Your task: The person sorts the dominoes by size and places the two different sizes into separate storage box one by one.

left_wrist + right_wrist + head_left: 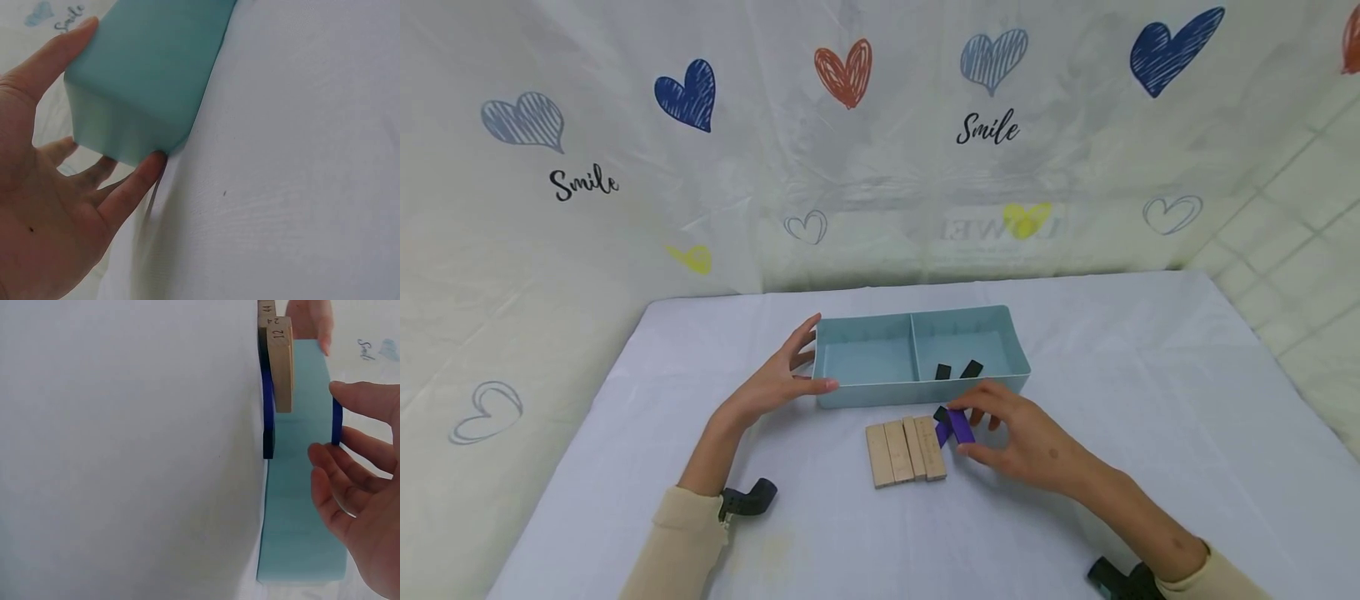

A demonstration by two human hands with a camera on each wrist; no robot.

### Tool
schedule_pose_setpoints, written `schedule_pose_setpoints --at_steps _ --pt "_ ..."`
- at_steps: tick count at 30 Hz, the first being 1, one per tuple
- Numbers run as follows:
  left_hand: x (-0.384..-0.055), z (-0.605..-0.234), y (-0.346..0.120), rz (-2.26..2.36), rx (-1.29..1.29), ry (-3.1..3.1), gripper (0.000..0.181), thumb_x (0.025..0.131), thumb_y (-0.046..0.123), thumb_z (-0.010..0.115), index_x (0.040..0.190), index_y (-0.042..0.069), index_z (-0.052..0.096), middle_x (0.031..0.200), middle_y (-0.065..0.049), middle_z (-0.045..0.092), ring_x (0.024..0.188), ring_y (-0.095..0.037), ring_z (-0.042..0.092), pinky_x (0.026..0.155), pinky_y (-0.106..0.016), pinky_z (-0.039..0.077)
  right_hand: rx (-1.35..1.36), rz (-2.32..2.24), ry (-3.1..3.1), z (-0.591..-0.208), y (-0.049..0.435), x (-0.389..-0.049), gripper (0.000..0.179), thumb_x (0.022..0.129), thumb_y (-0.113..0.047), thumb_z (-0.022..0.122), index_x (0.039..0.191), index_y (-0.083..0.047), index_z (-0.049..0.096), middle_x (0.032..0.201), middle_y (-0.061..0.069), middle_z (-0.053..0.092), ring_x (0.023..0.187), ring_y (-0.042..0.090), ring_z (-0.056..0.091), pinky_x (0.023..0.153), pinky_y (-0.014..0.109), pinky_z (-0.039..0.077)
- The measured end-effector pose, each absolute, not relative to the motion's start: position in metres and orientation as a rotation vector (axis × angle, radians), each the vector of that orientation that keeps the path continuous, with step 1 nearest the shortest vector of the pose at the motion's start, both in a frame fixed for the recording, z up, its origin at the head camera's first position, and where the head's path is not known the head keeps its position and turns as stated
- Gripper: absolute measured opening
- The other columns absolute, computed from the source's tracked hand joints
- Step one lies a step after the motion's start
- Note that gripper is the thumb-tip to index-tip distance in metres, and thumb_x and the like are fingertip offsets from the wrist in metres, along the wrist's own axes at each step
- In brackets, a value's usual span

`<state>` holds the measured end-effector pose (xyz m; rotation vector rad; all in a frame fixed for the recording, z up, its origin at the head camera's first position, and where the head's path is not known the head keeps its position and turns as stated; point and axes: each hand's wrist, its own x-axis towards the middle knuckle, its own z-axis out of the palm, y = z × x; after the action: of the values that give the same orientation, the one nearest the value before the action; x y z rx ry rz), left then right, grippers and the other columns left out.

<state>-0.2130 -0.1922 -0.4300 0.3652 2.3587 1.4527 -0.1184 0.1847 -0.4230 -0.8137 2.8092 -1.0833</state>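
My right hand (1022, 437) pinches a flat purple block (961, 427) between thumb and fingertips, just in front of a light blue two-compartment box (880, 396). In the right wrist view this purple block (337, 419) shows its thin edge. At the box's left end, my left hand (775, 379) holds it, thumb at the front corner and fingers along the end wall. Below the held piece, another purple block (942, 434) and a black block (940, 413) lie on the table. Beside them is a row of several plain wooden blocks (895, 450), some printed with numbers.
Two black blocks (972, 369) are in the box's right compartment. A white cloth covers the table (1150, 400). Behind it hangs a curtain (895, 167) printed with hearts. Dark devices (751, 498) are strapped to both wrists.
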Motion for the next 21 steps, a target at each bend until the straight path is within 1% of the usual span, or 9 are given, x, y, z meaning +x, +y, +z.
schedule_pose_setpoints --at_steps 5,10,12,15,19,21 --pt "-0.2126 -0.4298 -0.1917 1.457 0.365 2.357 0.105 0.088 0.037 0.083 0.162 0.053 0.011 0.177 -0.005 0.010 0.161 -0.040 0.022 0.121 -0.062 0.038 -0.841 -1.142 2.827 -0.4231 0.1847 -0.1190 0.051 0.084 -0.013 0.088 0.130 -0.017 0.068 0.116 -0.008 0.062 0.097 0.016 0.065 0.081 0.029 0.061" --pt "-0.2119 -0.4305 -0.1926 1.453 0.359 2.362 0.105 0.088 0.038 0.083 0.163 0.052 0.011 0.177 -0.005 0.010 0.161 -0.040 0.022 0.121 -0.062 0.039 -0.865 -1.150 2.920 -0.4228 0.1847 -0.1188 0.054 0.083 -0.015 0.089 0.133 -0.015 0.067 0.113 -0.010 0.061 0.098 0.013 0.066 0.085 0.033 0.062" --pt "-0.2116 -0.4310 -0.1928 1.450 0.359 2.364 0.105 0.088 0.038 0.083 0.163 0.052 0.010 0.177 -0.005 0.010 0.161 -0.041 0.022 0.121 -0.063 0.039 -0.863 -1.151 2.963 -0.4222 0.1847 -0.1193 0.055 0.083 -0.015 0.089 0.133 -0.014 0.067 0.113 -0.010 0.061 0.099 0.014 0.066 0.086 0.036 0.062" --pt "-0.2117 -0.4313 -0.1928 1.453 0.360 2.363 0.106 0.088 0.038 0.083 0.164 0.049 0.010 0.177 -0.005 0.011 0.161 -0.041 0.021 0.120 -0.063 0.039 -0.877 -1.172 3.006 -0.4210 0.1856 -0.1211 0.055 0.082 -0.013 0.089 0.133 -0.015 0.067 0.114 -0.010 0.062 0.099 0.015 0.066 0.086 0.037 0.062" --pt "-0.2124 -0.4314 -0.1924 1.460 0.359 2.358 0.105 0.088 0.038 0.083 0.163 0.051 0.011 0.177 -0.004 0.011 0.161 -0.040 0.022 0.120 -0.062 0.039 -0.902 -1.208 3.025 -0.4201 0.1870 -0.1235 0.055 0.081 -0.011 0.090 0.131 -0.016 0.068 0.114 -0.009 0.062 0.099 0.016 0.065 0.085 0.037 0.061" --pt "-0.2125 -0.4315 -0.1923 1.462 0.357 2.357 0.104 0.088 0.038 0.083 0.162 0.053 0.012 0.177 -0.004 0.011 0.161 -0.040 0.022 0.120 -0.062 0.039 -0.901 -1.216 3.030 -0.4202 0.1866 -0.1245 0.055 0.081 -0.011 0.090 0.131 -0.015 0.068 0.115 -0.008 0.062 0.100 0.016 0.065 0.085 0.037 0.061"
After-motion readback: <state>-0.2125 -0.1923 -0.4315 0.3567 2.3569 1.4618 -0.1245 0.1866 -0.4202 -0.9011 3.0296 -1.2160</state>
